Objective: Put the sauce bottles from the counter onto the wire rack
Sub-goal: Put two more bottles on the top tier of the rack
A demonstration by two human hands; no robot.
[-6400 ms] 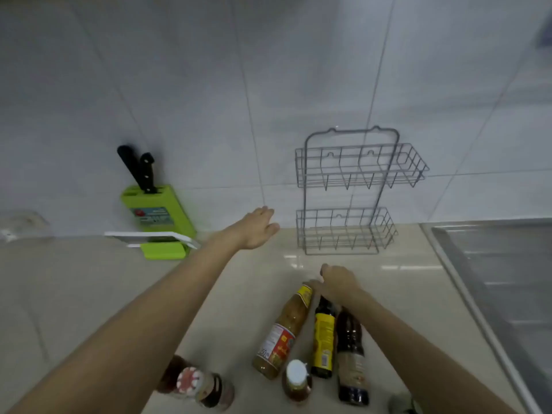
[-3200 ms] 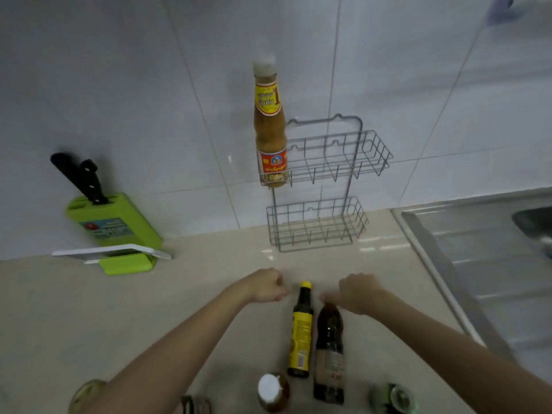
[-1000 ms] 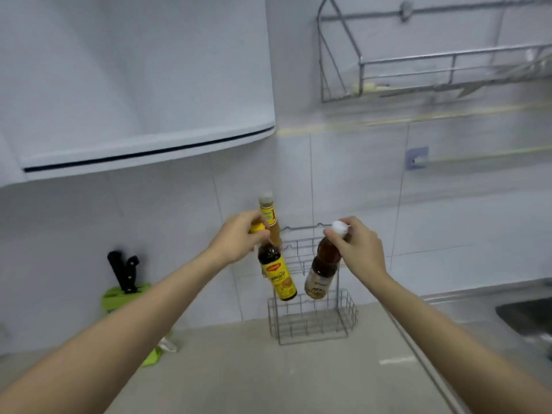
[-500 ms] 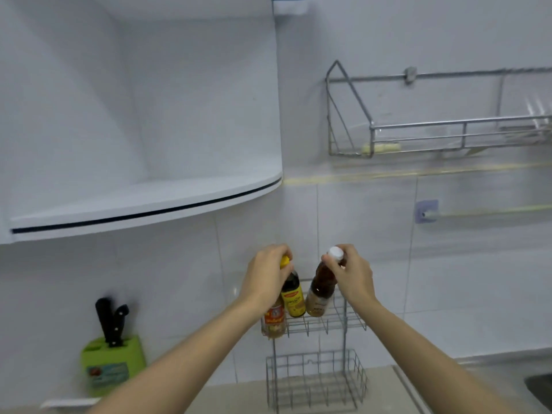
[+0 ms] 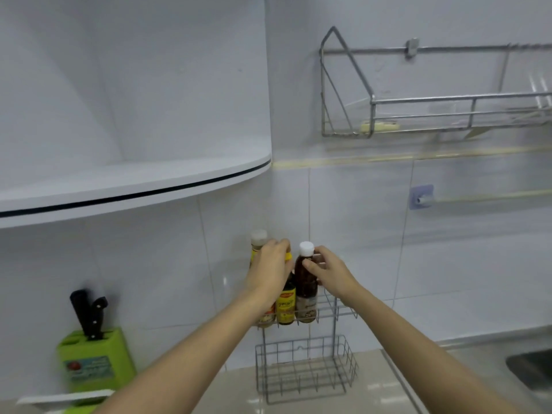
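Observation:
A two-tier wire rack (image 5: 343, 380) stands against the tiled wall. Its upper basket holds three upright bottles side by side. The orange sauce bottle (image 5: 258, 239) with a pale cap is at the left, mostly behind my left hand. In the middle stands the dark bottle with a yellow label (image 5: 286, 306); my left hand (image 5: 270, 271) is closed around its yellow-capped neck. At the right is the dark brown bottle with a white cap (image 5: 305, 282), and my right hand (image 5: 327, 271) grips its neck. The lower basket holds nothing.
A green knife block (image 5: 95, 366) with black-handled knives sits on the counter at the left. A white curved shelf (image 5: 134, 186) overhangs above it. A metal dish rack (image 5: 418, 103) hangs high on the wall. A steel sink (image 5: 531, 369) lies at the right.
Both bottles have come down into the upper basket and now stand upright beside the orange one. My hands stay on their necks. The view has tilted slightly down.

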